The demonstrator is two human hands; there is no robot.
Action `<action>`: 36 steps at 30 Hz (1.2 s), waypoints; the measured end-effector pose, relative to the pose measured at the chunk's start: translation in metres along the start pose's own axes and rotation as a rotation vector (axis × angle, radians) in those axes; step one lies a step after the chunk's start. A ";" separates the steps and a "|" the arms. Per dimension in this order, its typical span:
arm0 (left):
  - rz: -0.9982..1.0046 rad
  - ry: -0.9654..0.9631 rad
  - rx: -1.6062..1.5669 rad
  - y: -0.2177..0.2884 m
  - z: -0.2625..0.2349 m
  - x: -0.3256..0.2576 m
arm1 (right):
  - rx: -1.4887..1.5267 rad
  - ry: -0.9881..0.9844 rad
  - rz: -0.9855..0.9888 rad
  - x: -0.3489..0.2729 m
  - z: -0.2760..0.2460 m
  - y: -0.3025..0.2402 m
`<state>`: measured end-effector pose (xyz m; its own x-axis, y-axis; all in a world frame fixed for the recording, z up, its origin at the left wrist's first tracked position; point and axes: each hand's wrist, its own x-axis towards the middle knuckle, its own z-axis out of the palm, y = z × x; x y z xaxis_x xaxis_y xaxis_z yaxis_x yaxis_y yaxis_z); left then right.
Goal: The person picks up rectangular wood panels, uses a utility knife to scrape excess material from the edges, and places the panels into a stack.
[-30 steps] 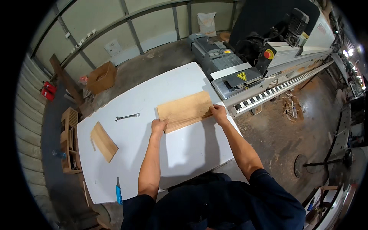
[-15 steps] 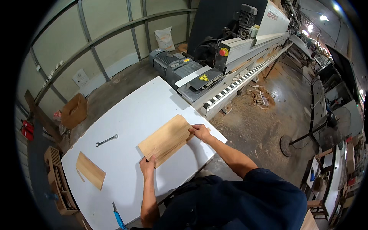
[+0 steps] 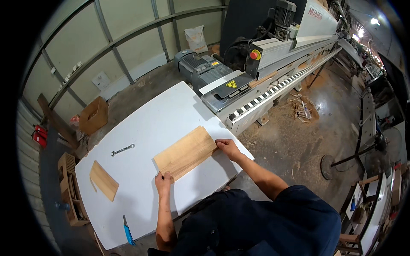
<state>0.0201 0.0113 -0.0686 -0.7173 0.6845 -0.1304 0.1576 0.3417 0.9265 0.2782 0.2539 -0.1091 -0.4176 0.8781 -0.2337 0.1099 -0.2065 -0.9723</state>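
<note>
1. Two wooden panels are seen on the white table [image 3: 171, 106]: a large wooden panel [image 3: 185, 152] near the middle and a smaller wooden panel [image 3: 103, 180] toward the left. One wrench [image 3: 122, 149] and one blue-handled tool [image 3: 128, 233] are also counted on the tabletop.
2. The large wooden panel is laid flat on the table, close to its near right edge. Its long axis is run from near left to far right, with the far right end turned toward the long machine [image 3: 273, 64].
3. The left hand [image 3: 163, 182] is pressed on the near left corner of the panel, fingers curled at its edge. The right hand [image 3: 227, 147] is laid against the right corner, fingers bent over the edge. Whether the panel is gripped or only steadied cannot be told.
4. The wrench is found beyond the panel to the left, apart from it. The smaller panel is well apart, and the blue-handled tool is at the near left edge.
5. The machine's striped conveyor rail [image 3: 273, 89] stands just beyond the table's far right corner. A cardboard box [image 3: 94, 115] is seen on the floor at the far left.
</note>
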 end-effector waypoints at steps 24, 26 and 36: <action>-0.098 0.028 -0.354 -0.009 -0.014 -0.029 | 0.924 -0.048 0.410 0.102 0.010 -0.083; -0.140 0.035 -0.375 -0.006 -0.014 -0.029 | 0.994 0.026 0.467 0.116 0.014 -0.086; 0.120 0.369 0.017 0.004 0.004 -0.030 | 0.747 0.007 0.369 0.155 0.002 -0.056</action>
<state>0.0451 -0.0047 -0.0621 -0.8883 0.4440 0.1173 0.2643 0.2855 0.9212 0.2052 0.4011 -0.0905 -0.4662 0.6997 -0.5413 -0.3896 -0.7117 -0.5845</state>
